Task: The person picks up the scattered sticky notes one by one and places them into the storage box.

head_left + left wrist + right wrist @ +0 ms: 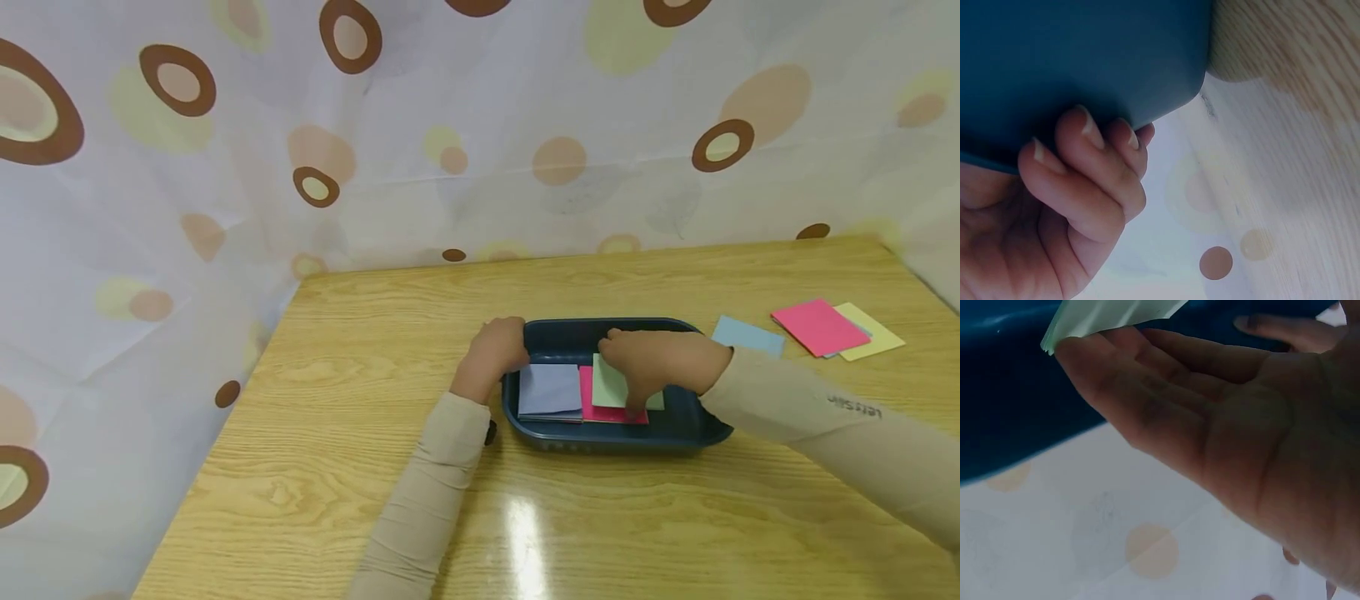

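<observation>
A dark blue plastic basket (pixel 615 437) stands on the wooden table. My left hand (pixel 497 354) grips its left rim, and in the left wrist view the curled fingers (pixel 1088 181) press against the outer wall. Inside the basket, my right hand (pixel 660 362) holds a pale green stack of paper notes (pixel 609 387) between the thumb at the near edge and fingers at the far edge. The stack's layered sheets (pixel 1110 315) show at the fingertips in the right wrist view. Beneath it lie pink notes (pixel 611 414), beside a lavender-blue stack (pixel 550 390) at the basket's left end.
Right of the basket lies a light blue note (pixel 748 335), partly behind my right arm. Farther right, a pink stack (pixel 821 325) overlaps yellow notes (pixel 873 333). A patterned sheet (pixel 510 200) hangs along the table's back edge (pixel 420 271) and left side.
</observation>
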`<action>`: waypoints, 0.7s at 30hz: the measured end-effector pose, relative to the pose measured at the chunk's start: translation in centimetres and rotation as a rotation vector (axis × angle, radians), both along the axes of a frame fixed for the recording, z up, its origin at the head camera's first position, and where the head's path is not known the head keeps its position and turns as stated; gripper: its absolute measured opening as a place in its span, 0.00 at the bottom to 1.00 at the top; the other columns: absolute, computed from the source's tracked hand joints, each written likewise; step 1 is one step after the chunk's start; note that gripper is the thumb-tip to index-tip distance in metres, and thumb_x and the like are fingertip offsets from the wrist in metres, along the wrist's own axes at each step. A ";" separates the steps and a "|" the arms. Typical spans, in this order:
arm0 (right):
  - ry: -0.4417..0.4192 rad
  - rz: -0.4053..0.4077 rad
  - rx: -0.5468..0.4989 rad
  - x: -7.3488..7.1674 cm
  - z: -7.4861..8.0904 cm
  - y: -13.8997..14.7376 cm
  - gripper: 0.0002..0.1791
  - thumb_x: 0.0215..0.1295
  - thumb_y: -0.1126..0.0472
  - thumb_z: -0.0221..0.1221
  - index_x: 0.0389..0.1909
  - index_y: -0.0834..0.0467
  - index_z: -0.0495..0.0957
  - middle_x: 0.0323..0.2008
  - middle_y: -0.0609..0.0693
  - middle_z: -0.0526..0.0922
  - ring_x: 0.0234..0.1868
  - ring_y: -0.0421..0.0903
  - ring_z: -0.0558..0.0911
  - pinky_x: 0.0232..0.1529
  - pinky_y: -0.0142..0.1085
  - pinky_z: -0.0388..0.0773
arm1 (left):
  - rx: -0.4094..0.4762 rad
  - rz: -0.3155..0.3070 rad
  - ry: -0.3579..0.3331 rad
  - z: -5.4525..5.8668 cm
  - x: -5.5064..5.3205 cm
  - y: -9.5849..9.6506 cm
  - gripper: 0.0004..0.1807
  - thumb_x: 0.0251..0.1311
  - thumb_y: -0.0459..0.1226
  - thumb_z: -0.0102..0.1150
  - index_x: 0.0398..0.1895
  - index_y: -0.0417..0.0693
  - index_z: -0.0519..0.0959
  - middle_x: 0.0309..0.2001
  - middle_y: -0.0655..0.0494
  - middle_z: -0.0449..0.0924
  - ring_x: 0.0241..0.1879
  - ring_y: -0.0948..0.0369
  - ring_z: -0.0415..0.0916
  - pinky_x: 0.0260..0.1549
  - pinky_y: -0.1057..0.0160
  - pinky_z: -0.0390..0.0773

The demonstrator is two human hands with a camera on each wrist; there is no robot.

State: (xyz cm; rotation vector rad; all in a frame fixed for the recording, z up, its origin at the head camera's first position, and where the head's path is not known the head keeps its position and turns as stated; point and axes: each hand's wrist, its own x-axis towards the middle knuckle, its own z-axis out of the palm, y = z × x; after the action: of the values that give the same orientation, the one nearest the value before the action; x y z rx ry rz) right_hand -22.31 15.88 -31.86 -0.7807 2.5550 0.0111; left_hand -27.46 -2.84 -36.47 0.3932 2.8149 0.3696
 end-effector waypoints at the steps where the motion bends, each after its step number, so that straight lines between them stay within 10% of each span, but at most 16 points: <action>1: -0.012 -0.003 0.021 -0.1 -0.2 -0.3 0.42 0.41 0.55 0.78 0.54 0.73 0.71 0.48 0.63 0.73 0.45 0.55 0.76 0.46 0.47 0.79 | 0.001 0.000 0.002 0.0 0.0 0.0 0.21 0.61 0.32 0.60 0.58 0.41 0.75 0.52 0.47 0.80 0.46 0.57 0.76 0.47 0.60 0.77; 21: -0.042 -0.008 0.085 -0.5 -2.2 -2.1 0.38 0.40 0.61 0.77 0.53 0.71 0.71 0.46 0.63 0.71 0.40 0.51 0.74 0.44 0.43 0.80 | -0.010 -0.003 0.023 -0.2 0.1 0.1 0.22 0.61 0.33 0.60 0.60 0.41 0.74 0.53 0.47 0.79 0.49 0.56 0.76 0.54 0.58 0.74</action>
State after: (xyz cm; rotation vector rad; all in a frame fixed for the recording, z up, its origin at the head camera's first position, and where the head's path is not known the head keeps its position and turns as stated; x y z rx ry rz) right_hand -22.85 13.83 -34.07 -0.7302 2.5006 0.0991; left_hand -27.39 -2.71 -36.71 0.4027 2.8374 0.3529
